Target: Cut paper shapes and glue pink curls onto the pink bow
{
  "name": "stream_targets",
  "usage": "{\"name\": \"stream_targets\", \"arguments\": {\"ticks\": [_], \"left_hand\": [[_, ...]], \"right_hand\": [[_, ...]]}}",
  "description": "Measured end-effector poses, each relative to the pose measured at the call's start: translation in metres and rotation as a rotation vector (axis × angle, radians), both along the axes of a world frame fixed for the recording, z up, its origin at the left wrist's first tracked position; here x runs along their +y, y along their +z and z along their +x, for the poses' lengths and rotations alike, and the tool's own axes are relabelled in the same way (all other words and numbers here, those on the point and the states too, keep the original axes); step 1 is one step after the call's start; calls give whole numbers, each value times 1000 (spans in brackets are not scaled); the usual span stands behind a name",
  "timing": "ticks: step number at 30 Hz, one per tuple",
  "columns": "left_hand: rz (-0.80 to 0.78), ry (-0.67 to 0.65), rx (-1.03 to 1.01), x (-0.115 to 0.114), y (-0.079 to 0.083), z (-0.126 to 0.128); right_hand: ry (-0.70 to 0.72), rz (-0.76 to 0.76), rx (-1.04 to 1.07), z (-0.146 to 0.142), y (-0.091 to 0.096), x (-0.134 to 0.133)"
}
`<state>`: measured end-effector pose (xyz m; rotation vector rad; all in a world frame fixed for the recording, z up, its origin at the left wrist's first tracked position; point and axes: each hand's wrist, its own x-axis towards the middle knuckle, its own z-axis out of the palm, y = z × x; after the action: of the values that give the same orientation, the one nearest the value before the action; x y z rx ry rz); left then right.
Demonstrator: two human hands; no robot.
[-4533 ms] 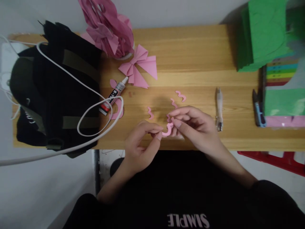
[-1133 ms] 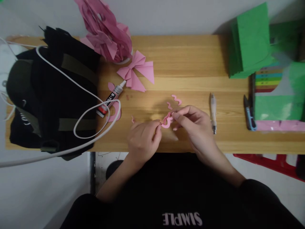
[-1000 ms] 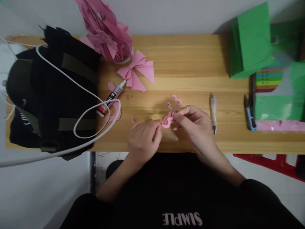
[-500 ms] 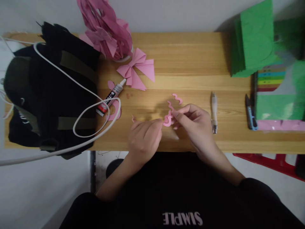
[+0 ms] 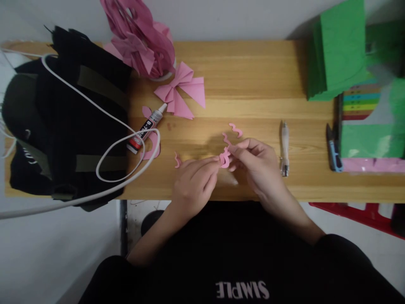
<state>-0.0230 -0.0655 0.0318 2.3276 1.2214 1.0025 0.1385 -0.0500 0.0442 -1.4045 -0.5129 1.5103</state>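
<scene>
Between my two hands is a small curly pink paper cutout (image 5: 225, 159). My left hand (image 5: 196, 179) pinches its left side with the fingertips. On the other side, the thumb and fingers of my right hand (image 5: 257, 162) grip its upper right edge. Just beyond lie two wavy pink paper strips (image 5: 236, 130), one of them close to my right fingertips. Another small wavy pink piece (image 5: 177, 160) rests on the wooden table by my left knuckles.
A glue tube (image 5: 147, 128) lies on a pink cutout at left, near a folded pink paper bow (image 5: 180, 90). Beside them is a black bag (image 5: 69, 122) with a white cable (image 5: 126, 179). A pen (image 5: 284, 147), a blue-handled cutter (image 5: 333, 150) and green paper (image 5: 341, 50) are at right.
My left hand has shifted slightly to the right, toward my right hand. The cutout has moved a little with it, and more of the wavy piece at left shows.
</scene>
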Motion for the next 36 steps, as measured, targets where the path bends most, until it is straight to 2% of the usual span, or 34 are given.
{"name": "stream_targets", "arguments": {"ticks": [10,18,31,36], "left_hand": [[-75,11,-86,0,2,2],[-75,6,-91,1,3,2],[-114,5,-95,1,3,2],[-165,60,-154,0,-1,3]], "right_hand": [[8,-57,60,1,0,1],[47,-30,70,2,-2,0],[62,-29,-12,2,0,0],[58,-79,36,2,2,1]]}}
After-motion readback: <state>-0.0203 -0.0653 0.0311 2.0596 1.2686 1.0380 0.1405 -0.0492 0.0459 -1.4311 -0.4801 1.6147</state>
